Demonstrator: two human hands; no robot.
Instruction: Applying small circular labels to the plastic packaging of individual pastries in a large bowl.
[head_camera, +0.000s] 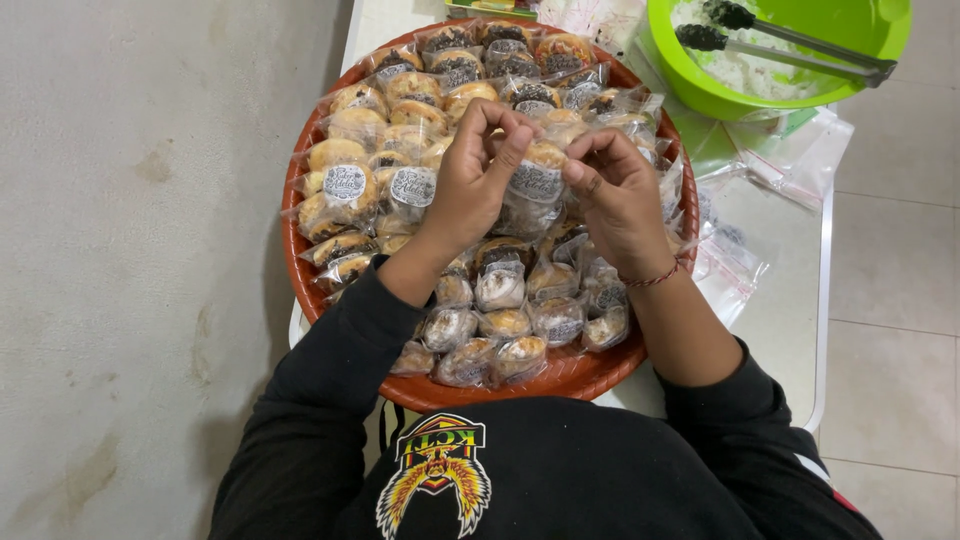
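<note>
Looking from the near edge outward, the round orange tray (300, 270) sits on a white bench (790, 320) right in front of the person, heaped with small pastries sealed in clear bags. Above the middle of the heap both hands meet on one wrapped pastry (537, 178). The left hand (475, 185) has its fingers (510, 150) curled over the bag's upper edge, pinched shut on the film; the right hand (615, 195) closes its fingers (585, 180) on the bag's other side.

The packet looks light, and the plastic is thin and probably slippery. The bun inside seems soft and crumbly, so a hard squeeze would likely crush it. The loose film at the corners is the safer place to grip, which is where the fingers sit now. The pastry is roundish with no clear long axis; its round white label faces up toward the camera, and the bag's mouth seems to point away from the person.

Farther off, beyond the tray, loose empty plastic bags (760, 170) lie on the bench beside a green bowl (690, 90) holding tongs (800, 50).
</note>
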